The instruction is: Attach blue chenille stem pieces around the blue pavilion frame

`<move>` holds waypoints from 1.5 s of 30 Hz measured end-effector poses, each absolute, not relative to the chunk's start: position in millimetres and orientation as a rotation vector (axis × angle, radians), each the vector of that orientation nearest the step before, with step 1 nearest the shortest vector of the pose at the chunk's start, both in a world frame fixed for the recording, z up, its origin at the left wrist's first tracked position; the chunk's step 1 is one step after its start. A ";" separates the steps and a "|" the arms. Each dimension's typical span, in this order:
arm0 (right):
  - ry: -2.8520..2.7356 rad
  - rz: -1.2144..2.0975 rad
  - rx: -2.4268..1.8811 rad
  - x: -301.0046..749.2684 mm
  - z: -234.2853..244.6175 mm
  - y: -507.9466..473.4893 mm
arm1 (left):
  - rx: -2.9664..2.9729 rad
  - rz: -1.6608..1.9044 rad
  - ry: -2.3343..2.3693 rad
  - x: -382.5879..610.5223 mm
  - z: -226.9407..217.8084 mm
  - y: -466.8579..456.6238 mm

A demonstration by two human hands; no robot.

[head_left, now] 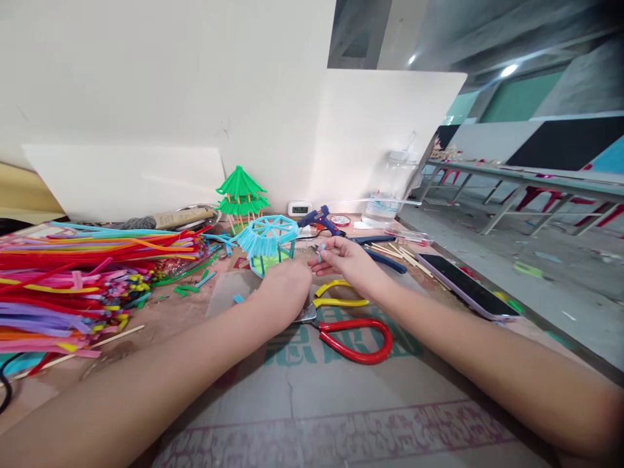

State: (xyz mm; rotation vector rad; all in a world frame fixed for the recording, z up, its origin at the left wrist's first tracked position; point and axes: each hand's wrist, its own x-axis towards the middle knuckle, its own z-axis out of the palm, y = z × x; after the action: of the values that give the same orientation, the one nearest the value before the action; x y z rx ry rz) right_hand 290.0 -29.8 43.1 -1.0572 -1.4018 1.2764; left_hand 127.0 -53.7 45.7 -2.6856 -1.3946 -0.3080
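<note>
My left hand (pixel 285 286) is closed at the base of a small light-blue pipe-cleaner pavilion (pixel 268 239) that stands on the table. What its fingers grip is hidden behind the hand. My right hand (pixel 344 257) is just right of the pavilion and pinches a short light-blue pipe-cleaner piece (pixel 321 251) between thumb and fingers. Under both wrists lie red-handled scissors (pixel 353 338) and yellow-handled pliers (pixel 338 296).
A big heap of coloured pipe cleaners (pixel 82 273) fills the left side. Behind stand a green pavilion model (pixel 241 195), a blue glue gun (pixel 322 220) and a small clock (pixel 299 208). Wooden sticks (pixel 397 253) and a phone (pixel 465 285) lie at the right edge.
</note>
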 end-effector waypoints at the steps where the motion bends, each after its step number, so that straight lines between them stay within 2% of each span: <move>1: -1.409 1.263 -1.029 289.1 44.4 -32.1 | -2.692 -0.348 -1.388 126.1 47.0 -54.7; 6: -1.497 1.132 -0.922 283.2 53.3 -46.8 | -2.931 -0.960 -1.458 105.0 59.2 -70.3; 12: -1.686 1.075 -1.022 272.5 47.7 -53.4 | -3.050 -1.267 -1.745 78.5 52.9 -77.8; 22: -1.990 0.954 -1.268 285.4 29.0 -33.9 | -3.006 -1.224 -1.524 94.0 32.7 -56.8; 28: -2.113 0.798 -1.315 284.8 31.3 -37.0 | -2.994 -1.187 -1.589 95.5 26.1 -47.4; 35: -2.052 0.891 -1.300 282.9 31.5 -38.5 | -3.012 -1.212 -1.629 94.6 22.7 -45.2; 45: -2.147 0.729 -1.355 283.5 30.0 -37.3 | -3.019 -1.169 -1.642 94.4 23.9 -48.1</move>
State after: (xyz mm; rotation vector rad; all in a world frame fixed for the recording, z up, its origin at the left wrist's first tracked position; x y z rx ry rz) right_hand 283.5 -37.3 30.0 -1.3551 -2.1466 0.7285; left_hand 94.4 -48.1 23.9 -3.0194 -1.6424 -1.1693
